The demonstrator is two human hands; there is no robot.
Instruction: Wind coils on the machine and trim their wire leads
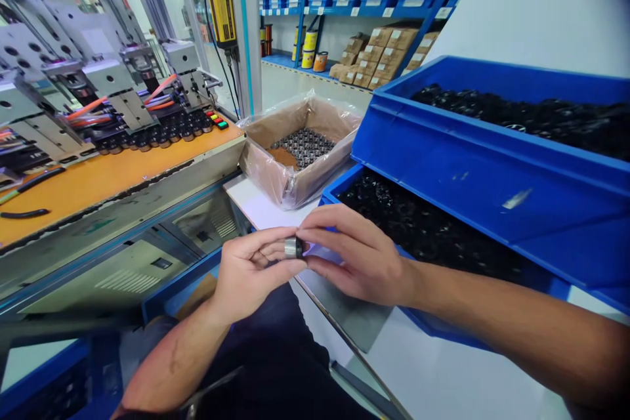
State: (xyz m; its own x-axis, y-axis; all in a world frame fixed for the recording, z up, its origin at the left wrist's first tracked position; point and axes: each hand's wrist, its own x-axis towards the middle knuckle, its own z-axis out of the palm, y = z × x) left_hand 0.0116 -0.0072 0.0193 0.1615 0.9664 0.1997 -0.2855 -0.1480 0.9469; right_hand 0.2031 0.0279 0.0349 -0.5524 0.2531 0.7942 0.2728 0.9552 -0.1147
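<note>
My left hand (pixel 249 272) and my right hand (pixel 352 252) meet in front of me, low in the middle of the head view. Between their fingertips sits a small silver metal cylinder (pixel 293 248). The left thumb and fingers pinch it from the left. The right thumb and forefinger close on its right end. Both hands hover just in front of the lower blue bin (pixel 335 191), which is filled with small black parts (pixel 418 226). A second blue bin (pixel 472 164) of black parts is stacked above and behind it.
A plastic-lined cardboard box (pixel 268 164) holding several small metal parts stands on the white table beyond my hands. To the left is a machine with an orange deck (pixel 98 177) and grey fixtures. Blue shelving (pixel 354 10) with boxes lines the back wall.
</note>
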